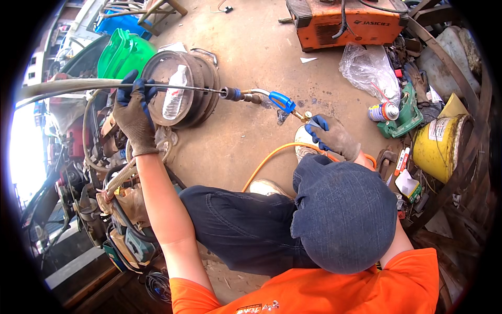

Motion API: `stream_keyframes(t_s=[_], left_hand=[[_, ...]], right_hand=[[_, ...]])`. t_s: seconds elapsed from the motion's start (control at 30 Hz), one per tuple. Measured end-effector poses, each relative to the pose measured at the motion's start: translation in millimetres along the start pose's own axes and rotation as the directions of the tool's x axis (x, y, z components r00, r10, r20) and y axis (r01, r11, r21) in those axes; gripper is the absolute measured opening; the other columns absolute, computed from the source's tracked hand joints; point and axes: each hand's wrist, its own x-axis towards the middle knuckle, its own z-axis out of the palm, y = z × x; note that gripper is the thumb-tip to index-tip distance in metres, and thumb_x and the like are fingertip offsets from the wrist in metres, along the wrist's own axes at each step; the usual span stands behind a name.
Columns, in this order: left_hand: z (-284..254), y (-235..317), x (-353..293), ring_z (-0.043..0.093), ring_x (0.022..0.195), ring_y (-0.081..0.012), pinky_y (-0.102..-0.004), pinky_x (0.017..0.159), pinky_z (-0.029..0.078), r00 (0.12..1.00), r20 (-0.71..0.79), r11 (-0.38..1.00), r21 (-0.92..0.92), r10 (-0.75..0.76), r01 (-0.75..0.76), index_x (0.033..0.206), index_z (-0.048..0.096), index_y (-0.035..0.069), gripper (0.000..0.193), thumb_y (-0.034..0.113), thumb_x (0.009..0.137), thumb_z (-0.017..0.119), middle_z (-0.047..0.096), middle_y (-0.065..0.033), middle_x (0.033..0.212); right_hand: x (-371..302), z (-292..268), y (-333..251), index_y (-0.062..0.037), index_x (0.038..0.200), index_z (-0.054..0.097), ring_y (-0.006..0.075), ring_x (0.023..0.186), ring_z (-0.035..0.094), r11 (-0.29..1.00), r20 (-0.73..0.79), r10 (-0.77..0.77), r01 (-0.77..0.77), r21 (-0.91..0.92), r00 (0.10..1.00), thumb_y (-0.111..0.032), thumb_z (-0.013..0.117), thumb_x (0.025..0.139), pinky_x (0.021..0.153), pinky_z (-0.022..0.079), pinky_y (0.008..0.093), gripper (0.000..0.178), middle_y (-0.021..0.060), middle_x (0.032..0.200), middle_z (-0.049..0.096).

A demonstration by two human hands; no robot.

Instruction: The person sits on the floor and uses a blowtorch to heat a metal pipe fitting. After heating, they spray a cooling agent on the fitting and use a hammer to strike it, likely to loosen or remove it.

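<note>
Blue-handled torch (pixel 282 102) above the floor (pixel 219 141), its nozzle at the dark collar (pixel 228 93) of a long rod (pixel 205 89); contact unclear. Gloved right hand (pixel 333 137) clenched round the torch's valve end. Gloved left hand (pixel 137 109), fingers part-curled, grips the rod beside a wheel rim (pixel 203 107).

Left arm (pixel 170 220): extended forward, near straight, bare below the sleeve. Left hand (pixel 137 102): gloved, raised well ahead of the torso, wrist roughly in line with the forearm; fingers curled in a light grip. Right hand (pixel 337 137): gloved, set lower and nearer the body, back of the hand turned up, fingers pointing leftward and closed in a grip. Right arm (pixel 395 246): partly hidden; bare skin visible at the wrist and below the sleeve. Hands: well apart.
</note>
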Motion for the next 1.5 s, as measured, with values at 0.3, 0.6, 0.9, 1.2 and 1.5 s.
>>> stream_keyframes(t_s=[0.3, 0.6, 0.9, 1.2, 1.5], left_hand=[[0.5, 1.5, 0.2, 0.070, 0.085, -0.0178, -0.0264, 0.074, 0.061, 1.000, 0.019, 1.000, -0.014, 0.023, -0.022, 0.123, 0.061, -0.007, 0.027, 0.001, 0.098, 0.061, 0.070, -0.0145, 0.098], [-0.8, 3.4, 0.6, 0.070, 0.090, -0.0182, -0.0275, 0.079, 0.062, 0.998, 0.057, 1.000, 0.008, 0.011, -0.011, 0.122, 0.062, -0.008, 0.025, 0.000, 0.098, 0.059, 0.069, -0.0153, 0.104], [6.0, 5.2, -3.8, 0.070, 0.088, -0.0187, -0.0293, 0.077, 0.062, 0.995, 0.057, 0.997, 0.009, 0.076, -0.077, 0.124, 0.060, -0.006, 0.028, -0.001, 0.097, 0.060, 0.069, -0.0133, 0.102], [5.6, 6.1, -1.6, 0.070, 0.091, -0.0200, -0.0298, 0.078, 0.062, 0.996, 0.075, 0.998, -0.031, 0.056, -0.054, 0.126, 0.059, -0.006, 0.029, -0.001, 0.097, 0.060, 0.068, -0.0140, 0.102], [2.3, -1.1, -1.0, 0.070, 0.089, -0.0207, -0.0305, 0.078, 0.062, 0.996, 0.038, 0.996, -0.039, 0.076, -0.074, 0.122, 0.061, -0.006, 0.026, 0.003, 0.097, 0.063, 0.068, -0.0123, 0.101]], right_hand=[[1.5, 1.1, 2.9, -0.0025, 0.104, 0.065, 0.0184, 0.072, 0.065, 1.000, -0.006, -0.011, 0.011, -0.002, 1.000, -0.033, 0.066, 0.093, 0.068, 0.052, 0.0367, 0.033, 0.0110, 0.081, 0.066], [3.4, 0.3, 8.3, -0.0037, 0.110, 0.065, 0.0196, 0.075, 0.066, 1.000, -0.021, -0.004, 0.003, -0.024, 1.000, -0.035, 0.066, 0.093, 0.071, 0.053, 0.0371, 0.035, 0.0122, 0.087, 0.067], [-1.4, -1.2, 1.5, -0.0030, 0.105, 0.065, 0.0174, 0.070, 0.064, 1.000, -0.014, 0.004, -0.004, -0.005, 1.000, -0.032, 0.065, 0.093, 0.066, 0.052, 0.0355, 0.032, 0.0097, 0.081, 0.066], [-2.8, -1.5, 1.4, -0.0021, 0.104, 0.065, 0.0161, 0.069, 0.062, 1.000, -0.014, -0.009, 0.009, 0.005, 1.000, -0.030, 0.064, 0.094, 0.064, 0.051, 0.0347, 0.030, 0.0092, 0.079, 0.065], [-5.4, -3.1, -4.5, -0.0019, 0.103, 0.065, 0.0156, 0.070, 0.062, 1.000, -0.006, 0.021, -0.021, 0.006, 1.000, -0.030, 0.063, 0.094, 0.064, 0.051, 0.0337, 0.030, 0.0085, 0.079, 0.065]])
